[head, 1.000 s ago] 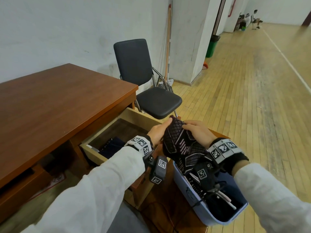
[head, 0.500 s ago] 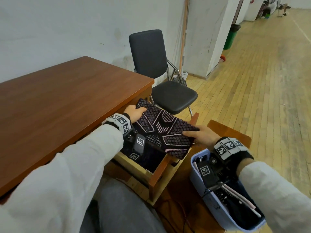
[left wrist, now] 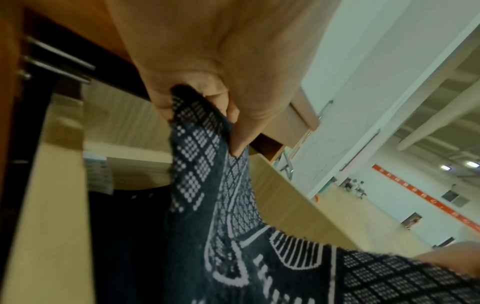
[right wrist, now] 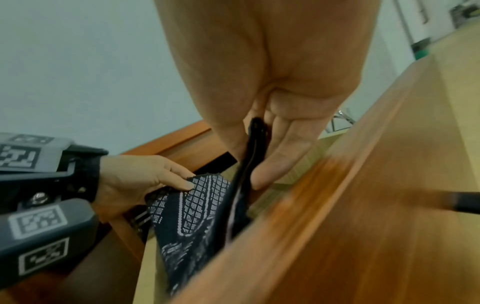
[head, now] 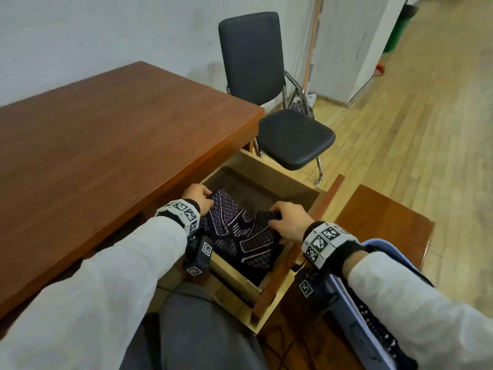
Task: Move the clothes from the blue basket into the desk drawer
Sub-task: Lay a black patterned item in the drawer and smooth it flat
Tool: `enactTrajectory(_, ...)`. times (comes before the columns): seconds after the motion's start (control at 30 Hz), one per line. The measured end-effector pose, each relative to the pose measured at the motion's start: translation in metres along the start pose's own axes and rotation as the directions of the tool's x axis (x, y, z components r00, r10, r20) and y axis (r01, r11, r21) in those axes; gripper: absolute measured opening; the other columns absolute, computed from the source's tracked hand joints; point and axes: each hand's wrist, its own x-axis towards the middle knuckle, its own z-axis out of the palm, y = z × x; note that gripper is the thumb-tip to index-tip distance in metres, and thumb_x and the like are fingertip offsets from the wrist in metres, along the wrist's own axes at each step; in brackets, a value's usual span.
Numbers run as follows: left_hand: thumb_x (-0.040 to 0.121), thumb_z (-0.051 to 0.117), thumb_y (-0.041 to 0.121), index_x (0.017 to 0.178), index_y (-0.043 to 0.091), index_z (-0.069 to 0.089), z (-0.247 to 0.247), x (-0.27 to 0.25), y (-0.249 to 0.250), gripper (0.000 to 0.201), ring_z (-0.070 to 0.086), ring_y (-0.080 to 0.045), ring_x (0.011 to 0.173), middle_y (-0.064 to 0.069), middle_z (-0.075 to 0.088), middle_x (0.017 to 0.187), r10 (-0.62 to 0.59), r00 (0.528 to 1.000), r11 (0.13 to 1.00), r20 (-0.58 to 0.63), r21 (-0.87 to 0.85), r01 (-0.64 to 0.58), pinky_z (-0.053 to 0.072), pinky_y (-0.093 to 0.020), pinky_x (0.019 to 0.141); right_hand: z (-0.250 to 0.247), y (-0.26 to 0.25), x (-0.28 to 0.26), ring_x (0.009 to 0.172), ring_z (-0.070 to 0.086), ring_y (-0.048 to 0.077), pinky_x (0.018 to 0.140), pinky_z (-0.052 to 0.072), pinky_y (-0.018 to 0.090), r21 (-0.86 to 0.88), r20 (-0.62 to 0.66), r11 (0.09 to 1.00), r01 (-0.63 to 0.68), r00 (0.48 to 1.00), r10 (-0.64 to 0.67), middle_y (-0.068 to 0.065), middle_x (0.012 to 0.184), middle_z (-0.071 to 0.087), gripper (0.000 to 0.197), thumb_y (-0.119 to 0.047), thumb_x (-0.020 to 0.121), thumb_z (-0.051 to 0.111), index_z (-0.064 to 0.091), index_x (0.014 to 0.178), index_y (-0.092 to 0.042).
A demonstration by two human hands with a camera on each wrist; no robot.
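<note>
A dark garment with a pale diamond pattern [head: 240,236] hangs into the open desk drawer [head: 290,180]. My left hand [head: 198,194] pinches its far left corner [left wrist: 197,115] under the desk edge. My right hand [head: 286,222] pinches its right edge [right wrist: 255,139] beside the drawer front. In the right wrist view the left hand [right wrist: 145,179] shows holding the patterned cloth [right wrist: 197,201]. Another dark garment [left wrist: 124,236] lies on the drawer floor beneath. The blue basket [head: 354,327] sits low right under my right forearm, with dark clothes inside.
The brown desk top [head: 106,145] fills the left. A black chair [head: 269,97] stands beyond the drawer. A low wooden stool [head: 386,217] carries the basket. The drawer's red-brown front [head: 293,252] juts toward my knees [head: 202,329]. Wooden floor spreads to the right.
Both hands have carried the patterned garment from above the basket leftward over the drawer, then lowered it into the drawer. The head view has tilted down and left.
</note>
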Motion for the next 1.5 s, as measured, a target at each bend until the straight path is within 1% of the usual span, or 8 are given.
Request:
enactTrajectory(0.2,0.092,0.061,0.017,0.120,0.010,0.060,0.011,0.019,-0.019,0.029,0.058,-0.030,0.117,-0.011,0.061,0.128,0.000,1.000,0.999,0.030,0.052,-0.001,0.045,-0.041,0.103,0.022,0.006,0.019,0.095,0.067,0.028,0.082,0.056,0.037,-0.329,0.105,0.942,0.073,0.994,-0.040,0.011,0.113,0.065,0.032,-0.028,0.094,0.051,0.054,0.124,-0.016)
enactTrajectory(0.3,0.093,0.058,0.015,0.121,0.010,0.059,0.020,0.026,-0.023,0.029,0.058,-0.029,0.116,-0.011,0.061,0.127,0.004,0.998,0.998,0.057,0.063,-0.007,0.046,-0.037,0.099,0.029,0.010,0.028,0.104,0.063,0.030,0.084,0.054,0.036,-0.444,0.138,0.891,0.092,0.990,-0.033,0.010,0.116,0.064,0.037,-0.031,0.092,0.053,0.054,0.126,-0.016)
enactTrajectory(0.57,0.092,0.056,0.008,0.122,0.009,0.058,0.026,0.033,-0.035,0.030,0.056,-0.030,0.117,-0.013,0.058,0.127,-0.091,0.988,0.981,0.126,0.185,0.067,0.045,-0.037,0.096,0.039,0.013,0.040,0.099,0.065,0.026,0.084,0.054,0.036,-0.603,0.278,0.793,0.086,0.954,0.108,0.006,0.110,0.066,0.030,-0.026,0.085,0.059,0.062,0.112,-0.014)
enactTrajectory(0.73,0.089,0.058,0.007,0.134,0.010,0.049,0.031,0.032,-0.039,0.045,0.051,-0.030,0.125,-0.013,0.052,0.136,-0.070,0.988,0.932,0.137,0.363,0.015,0.045,-0.039,0.103,0.045,0.013,0.039,0.117,0.051,0.029,0.098,0.036,0.043,-0.749,0.203,0.660,0.055,0.968,0.150,0.007,0.122,0.059,0.038,-0.030,0.084,0.060,0.057,0.120,-0.016)
enactTrajectory(1.07,0.089,0.060,0.010,0.132,0.007,0.049,0.032,0.027,-0.039,0.045,0.057,-0.031,0.119,-0.014,0.058,0.130,-0.067,0.976,0.851,0.206,0.523,-0.052,0.048,-0.036,0.096,0.045,0.009,0.039,0.112,0.057,0.026,0.106,0.023,0.050,-0.723,0.320,0.685,0.095,0.924,0.209,0.004,0.115,0.063,0.026,-0.024,0.095,0.042,0.061,0.111,-0.015)
enactTrajectory(1.17,0.087,0.060,0.006,0.136,0.010,0.046,0.028,0.021,-0.036,0.051,0.052,-0.031,0.125,-0.013,0.052,0.137,-0.006,0.991,0.897,0.136,0.438,-0.054,0.045,-0.040,0.103,0.041,0.008,0.036,0.109,0.058,0.027,0.102,0.030,0.046,-0.655,0.243,0.752,0.074,0.963,0.117,0.005,0.111,0.063,0.022,-0.026,0.095,0.040,0.059,0.102,-0.015)
enactTrajectory(1.33,0.088,0.062,0.010,0.128,0.014,0.055,0.022,0.001,-0.018,0.041,0.051,-0.027,0.124,-0.010,0.051,0.136,0.095,0.993,0.954,0.063,0.278,-0.109,0.043,-0.036,0.102,0.023,0.006,0.025,0.109,0.060,0.029,0.094,0.048,0.038,-0.396,0.092,0.916,0.059,0.995,-0.024,0.006,0.120,0.064,0.034,-0.029,0.094,0.044,0.062,0.122,-0.021)
enactTrajectory(1.5,0.089,0.060,0.014,0.116,0.018,0.061,0.018,-0.032,0.012,0.028,0.058,-0.025,0.114,-0.006,0.060,0.126,0.164,0.986,0.971,0.026,0.171,-0.166,0.048,-0.035,0.095,-0.007,0.006,-0.002,0.107,0.061,0.020,0.086,0.047,0.025,-0.240,-0.020,0.966,0.099,0.994,-0.107,0.003,0.118,0.066,0.029,-0.025,0.094,0.050,0.066,0.117,-0.019)
